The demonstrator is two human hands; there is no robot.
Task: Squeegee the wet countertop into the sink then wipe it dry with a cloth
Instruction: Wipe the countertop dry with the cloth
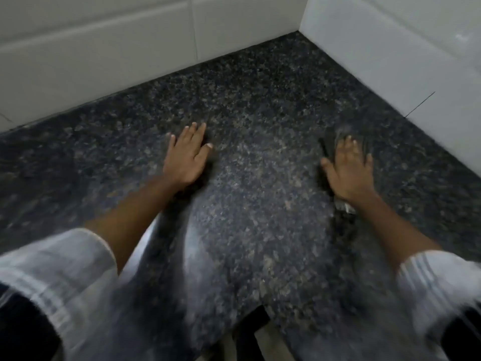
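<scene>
Both hands [263,162] flat on speckled countertop [260,105] (blurred).

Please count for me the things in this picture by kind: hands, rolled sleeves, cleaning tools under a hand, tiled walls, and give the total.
Hands: 2 (left hand, right hand)
Rolled sleeves: 2 (left sleeve, right sleeve)
Cleaning tools: 1 (dark blurred item under the right hand, kind unclear)
Tiled walls: 2 (back wall, side wall)
Total: 7

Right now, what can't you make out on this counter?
- Thing under the right hand: head view, covered by the hand and motion-blurred; cloth or squeegee unclear.
- Sink: out of frame.
- Counter wetness: blur hides it.
- Left hand: flat, nothing seen under it.
</scene>
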